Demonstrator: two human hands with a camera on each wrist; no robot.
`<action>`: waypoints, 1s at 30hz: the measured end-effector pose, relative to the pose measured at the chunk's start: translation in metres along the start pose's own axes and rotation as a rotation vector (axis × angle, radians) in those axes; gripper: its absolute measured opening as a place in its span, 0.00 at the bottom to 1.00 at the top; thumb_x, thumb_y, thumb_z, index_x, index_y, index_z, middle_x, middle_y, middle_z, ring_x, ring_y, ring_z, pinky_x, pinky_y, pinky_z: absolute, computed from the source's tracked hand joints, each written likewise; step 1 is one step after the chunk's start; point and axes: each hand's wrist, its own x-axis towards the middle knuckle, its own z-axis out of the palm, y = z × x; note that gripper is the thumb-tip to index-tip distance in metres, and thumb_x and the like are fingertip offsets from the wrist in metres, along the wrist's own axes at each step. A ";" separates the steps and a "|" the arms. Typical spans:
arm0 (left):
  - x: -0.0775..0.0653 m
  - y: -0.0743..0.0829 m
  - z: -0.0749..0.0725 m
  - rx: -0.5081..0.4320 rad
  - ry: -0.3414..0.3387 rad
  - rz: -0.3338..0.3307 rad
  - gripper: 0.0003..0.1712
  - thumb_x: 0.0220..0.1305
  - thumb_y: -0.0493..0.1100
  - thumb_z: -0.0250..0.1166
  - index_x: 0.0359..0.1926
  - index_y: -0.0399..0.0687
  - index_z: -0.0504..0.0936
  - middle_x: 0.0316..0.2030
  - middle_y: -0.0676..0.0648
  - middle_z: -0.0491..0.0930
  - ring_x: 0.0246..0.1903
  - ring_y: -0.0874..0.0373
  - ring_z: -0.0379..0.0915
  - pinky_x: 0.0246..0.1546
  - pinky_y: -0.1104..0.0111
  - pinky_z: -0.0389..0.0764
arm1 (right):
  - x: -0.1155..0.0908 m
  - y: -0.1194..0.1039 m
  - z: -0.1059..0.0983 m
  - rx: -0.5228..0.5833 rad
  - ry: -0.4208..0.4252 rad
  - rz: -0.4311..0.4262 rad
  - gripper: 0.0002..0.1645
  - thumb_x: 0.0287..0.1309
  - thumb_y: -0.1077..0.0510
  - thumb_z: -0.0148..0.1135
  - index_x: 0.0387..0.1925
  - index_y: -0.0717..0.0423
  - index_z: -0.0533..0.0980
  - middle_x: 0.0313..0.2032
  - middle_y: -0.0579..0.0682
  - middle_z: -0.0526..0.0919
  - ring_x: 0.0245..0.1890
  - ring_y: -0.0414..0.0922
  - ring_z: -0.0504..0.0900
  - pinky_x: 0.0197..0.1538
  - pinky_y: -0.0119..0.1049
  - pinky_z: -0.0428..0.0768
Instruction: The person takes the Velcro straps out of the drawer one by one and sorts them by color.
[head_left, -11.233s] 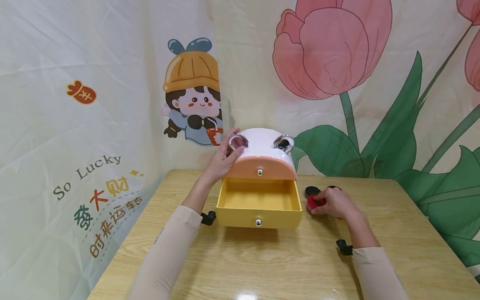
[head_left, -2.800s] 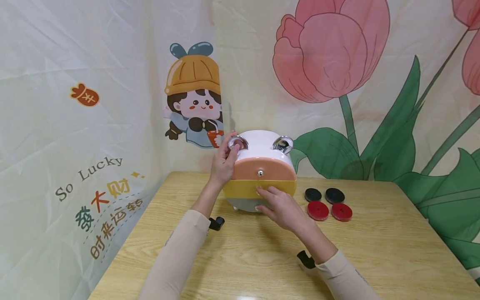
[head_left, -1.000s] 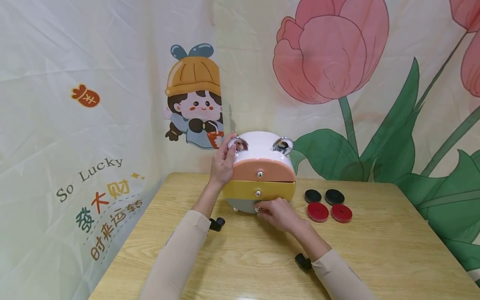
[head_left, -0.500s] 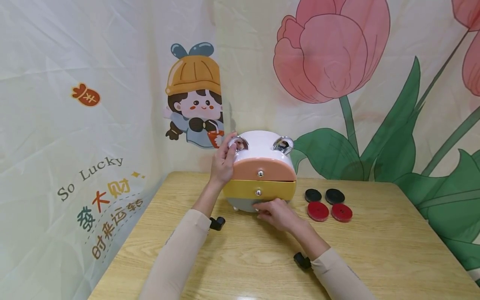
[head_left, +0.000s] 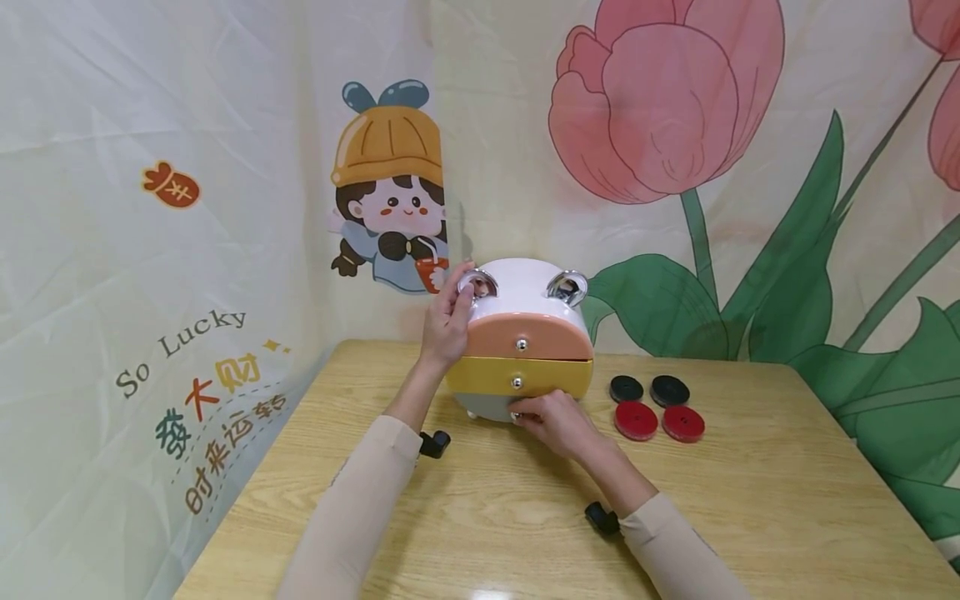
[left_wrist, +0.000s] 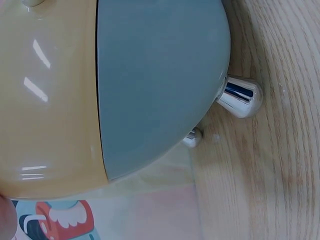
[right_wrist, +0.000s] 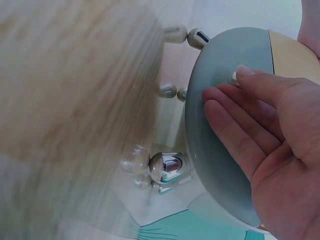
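- Head view: a drawer box (head_left: 510, 333) with a white top stands on the wooden surface (head_left: 487, 517), in front of a printed cloth (head_left: 510, 167).
- Three fronts, top down: orange drawer (head_left: 487, 337), yellow drawer (head_left: 480, 377), grey-blue drawer (head_left: 483, 406). Thin dark gap along the right of the orange-yellow seam.
- Left hand (head_left: 446, 321) grips the box at its left silver ear (head_left: 491, 282), thumb on the near side. Right silver ear (head_left: 567, 287) untouched.
- Right hand (head_left: 558, 421) is at the grey-blue drawer, pinching its small knob (head_left: 515, 415).
- To the right of the box, near it, four discs lie flat: left black disc (head_left: 626, 389) and right black disc (head_left: 670, 390) behind, left red disc (head_left: 636, 421) and right red disc (head_left: 683, 424) in front.
- Beige sleeve (head_left: 352, 508) on the left arm, its match on the right.
- Left wrist view: yellow and grey-blue fronts fill much of the frame; a shiny foot (left_wrist: 242, 97) sits beneath the box. Only a bit of the hand shows at the lower left edge; grip cannot be told from here.
- Right wrist view: a fingertip meets the knob, the other fingers bent loosely near the grey-blue front.
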 end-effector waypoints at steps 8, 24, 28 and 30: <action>-0.001 -0.001 -0.001 0.014 0.004 0.019 0.24 0.82 0.51 0.51 0.74 0.61 0.72 0.60 0.46 0.81 0.48 0.55 0.72 0.52 0.68 0.73 | 0.003 0.001 0.002 -0.013 0.005 -0.010 0.08 0.59 0.57 0.76 0.42 0.49 0.89 0.38 0.42 0.91 0.36 0.38 0.87 0.45 0.37 0.87; -0.001 -0.003 0.000 0.010 0.009 0.018 0.24 0.82 0.52 0.51 0.74 0.61 0.72 0.51 0.45 0.83 0.51 0.54 0.75 0.59 0.66 0.76 | -0.001 -0.004 -0.002 0.005 -0.037 -0.004 0.06 0.61 0.56 0.75 0.40 0.46 0.89 0.33 0.38 0.89 0.27 0.32 0.79 0.35 0.27 0.81; -0.001 -0.003 0.000 0.010 0.007 0.011 0.25 0.82 0.52 0.51 0.74 0.58 0.71 0.52 0.46 0.83 0.50 0.54 0.74 0.57 0.64 0.76 | -0.003 -0.007 -0.005 0.021 -0.050 -0.012 0.06 0.62 0.57 0.75 0.41 0.48 0.89 0.33 0.38 0.89 0.28 0.31 0.78 0.36 0.27 0.81; 0.000 -0.002 0.000 0.003 0.009 0.002 0.24 0.82 0.51 0.51 0.74 0.57 0.71 0.53 0.44 0.83 0.49 0.52 0.73 0.54 0.66 0.75 | -0.004 -0.008 -0.006 0.017 -0.056 -0.016 0.05 0.62 0.56 0.74 0.41 0.47 0.89 0.34 0.38 0.90 0.28 0.31 0.79 0.36 0.27 0.81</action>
